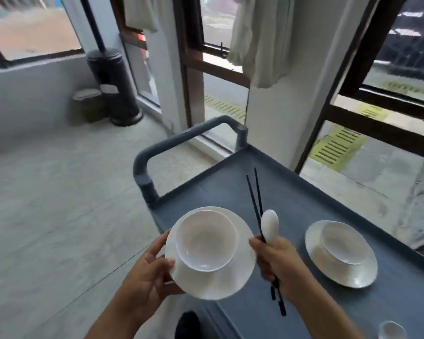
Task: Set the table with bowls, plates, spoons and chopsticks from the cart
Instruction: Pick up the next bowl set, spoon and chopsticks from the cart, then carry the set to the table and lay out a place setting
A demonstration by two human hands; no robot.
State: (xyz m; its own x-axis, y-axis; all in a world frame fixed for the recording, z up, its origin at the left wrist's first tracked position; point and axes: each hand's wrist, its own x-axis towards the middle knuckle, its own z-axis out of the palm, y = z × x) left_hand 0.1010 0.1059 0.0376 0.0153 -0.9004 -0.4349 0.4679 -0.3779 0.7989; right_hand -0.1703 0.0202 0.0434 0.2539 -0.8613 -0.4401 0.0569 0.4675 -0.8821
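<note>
The left hand [145, 272] holds a white plate [213, 277] by its left rim, with the thumb on top and the other fingers [157, 243] curled under and around the edge, so they are clamped on the plate. A white bowl [206, 241] sits on this plate, a little toward the far side. I judge that the plate serves as a tray for the bowl, so that one hand can carry both pieces.

The right hand [277, 263] is just to the right of the plate, and one fingertip seems to touch the rim, perhaps to steady it. Its fingers are closed around a pair of black chopsticks [256, 204] and a white spoon [269, 225] together. The chopstick tips point away from the fingers, over the cart [304, 192], and the thick ends come out below the palm. The spoon's head stands up just above the thumb. Holding them in one bundle makes one full setting in one trip.

To the right of the right hand, apart from it, a second plate [353, 277] with a second bowl [344, 243] on it rests on the cart's top tray. Another spoon [391, 330] lies near the lower edge of the view. The worktop to be set is not in view, so the carried setting must still travel to it.
</note>
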